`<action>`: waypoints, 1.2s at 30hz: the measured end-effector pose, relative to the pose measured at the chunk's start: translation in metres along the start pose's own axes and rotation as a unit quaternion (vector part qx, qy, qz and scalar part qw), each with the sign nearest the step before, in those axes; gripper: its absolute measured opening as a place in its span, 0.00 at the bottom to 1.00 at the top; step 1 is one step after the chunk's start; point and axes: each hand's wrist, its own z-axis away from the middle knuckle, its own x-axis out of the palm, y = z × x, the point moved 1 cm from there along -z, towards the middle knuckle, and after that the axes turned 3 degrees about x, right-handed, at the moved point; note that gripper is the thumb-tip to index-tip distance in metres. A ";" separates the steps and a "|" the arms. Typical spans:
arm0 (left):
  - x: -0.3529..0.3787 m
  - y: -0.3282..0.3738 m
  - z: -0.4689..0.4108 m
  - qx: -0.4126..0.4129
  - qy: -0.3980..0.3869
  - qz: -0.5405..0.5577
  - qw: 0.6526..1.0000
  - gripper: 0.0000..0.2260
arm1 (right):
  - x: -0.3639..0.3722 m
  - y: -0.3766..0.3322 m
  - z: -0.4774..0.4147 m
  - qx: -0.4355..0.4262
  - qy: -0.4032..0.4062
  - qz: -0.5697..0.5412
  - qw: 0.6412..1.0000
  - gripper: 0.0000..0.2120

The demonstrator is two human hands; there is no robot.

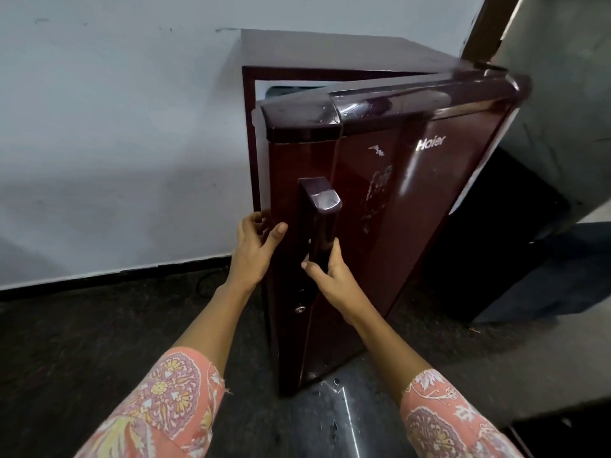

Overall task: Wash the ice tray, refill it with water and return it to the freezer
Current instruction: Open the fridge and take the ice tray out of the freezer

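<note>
Plainly the ice tray is not in view: neither hand carries it, and it does not show in the narrow gap behind the fridge door [413, 193]. The right hand [325, 269] is wrapped round the lower part of the upright door handle [322, 209], near the door's free edge. The left hand [256, 239] sits just beside it at that same edge, thumb on the front face and fingers curled behind, so it appears to pinch the edge itself.

The door of the maroon Haier fridge [330, 51] stands partly ajar. At the top of the gap a pale inner lining shows, with a dark opening that may be the freezer compartment [287, 90]; too little is visible to be sure.

With both hands on the door and no tray in them, the step is door handling: either opening to fetch the tray or closing once it is back. I cannot tell which. If fetching, the door must swing wider on its hinge side, and one hand must let go to reach into the top corner of the cabinet.
</note>
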 end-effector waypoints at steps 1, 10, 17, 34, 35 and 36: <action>0.002 0.001 0.009 -0.004 0.000 -0.020 1.000 0.40 | -0.004 0.001 0.012 0.002 0.005 -0.013 1.000 0.14; 0.045 0.032 0.108 0.075 -0.034 -0.158 0.984 0.48 | -0.053 0.013 0.114 0.010 0.097 -0.073 0.993 0.15; 0.099 0.062 0.173 0.097 -0.030 -0.139 0.985 0.44 | -0.102 0.022 0.176 -0.012 0.151 -0.105 0.983 0.21; 0.229 0.107 0.266 0.229 -0.159 -0.203 0.939 0.27 | -0.170 0.062 0.290 0.044 0.376 0.038 0.925 0.28; 0.234 0.107 0.268 0.248 -0.162 -0.217 0.930 0.25 | -0.173 0.064 0.293 0.045 0.372 0.043 0.926 0.28; 0.241 0.107 0.271 0.270 -0.159 -0.228 0.922 0.24 | -0.176 0.066 0.296 0.042 0.370 0.049 0.927 0.28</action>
